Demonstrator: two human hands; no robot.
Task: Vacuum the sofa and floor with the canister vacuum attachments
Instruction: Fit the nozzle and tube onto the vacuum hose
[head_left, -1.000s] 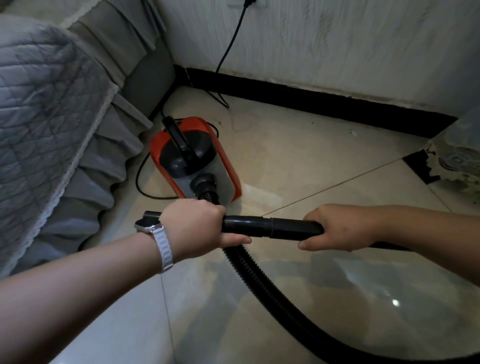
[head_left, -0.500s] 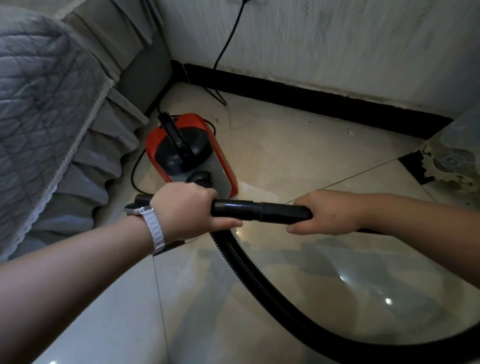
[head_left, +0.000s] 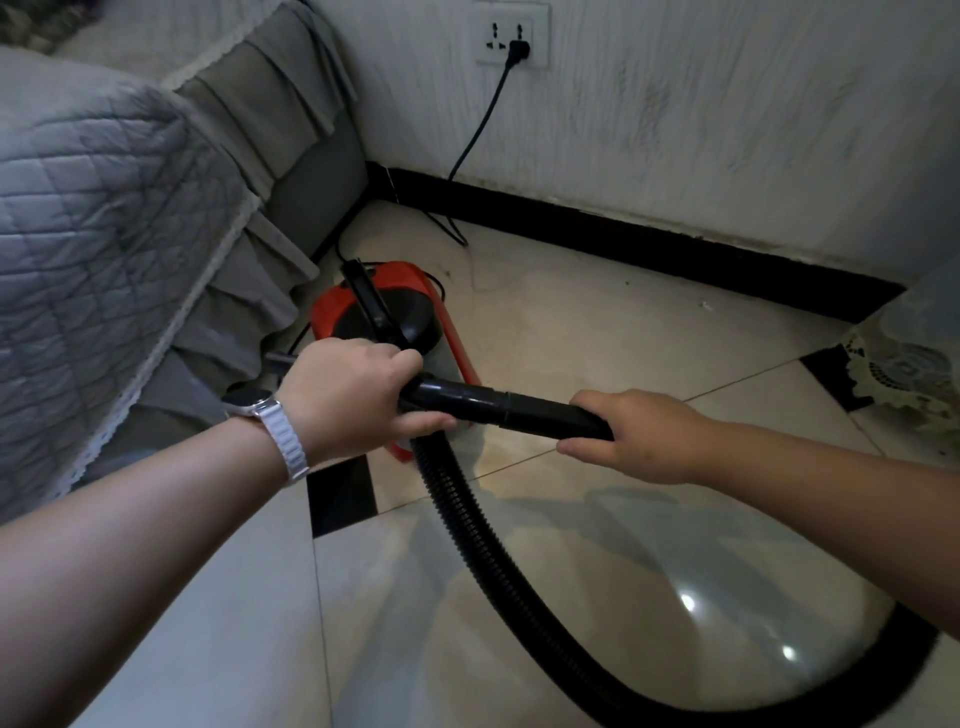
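A red and black canister vacuum (head_left: 395, 306) stands on the glossy tiled floor (head_left: 597, 332) beside the sofa (head_left: 104, 218), which wears a grey quilted cover. My left hand (head_left: 353, 395) grips one end of a black tube attachment (head_left: 498, 408) held level above the floor. My right hand (head_left: 639, 436) grips the tube's other end. The black ribbed hose (head_left: 493, 566) drops from under my left hand, curves over the floor and leaves toward the lower right. Part of the canister's front is hidden behind my left hand.
The vacuum's black power cord (head_left: 478, 130) runs up the white wall to a socket (head_left: 511, 39). A black skirting board (head_left: 649, 249) lines the wall. A lace-covered object (head_left: 909, 364) stands at the right edge. A black inset tile (head_left: 340, 493) lies below my left wrist.
The view has tilted up, so the wall socket now shows. Both hands keep their grip on the tube, which sits lower in the view and nearer the canister.
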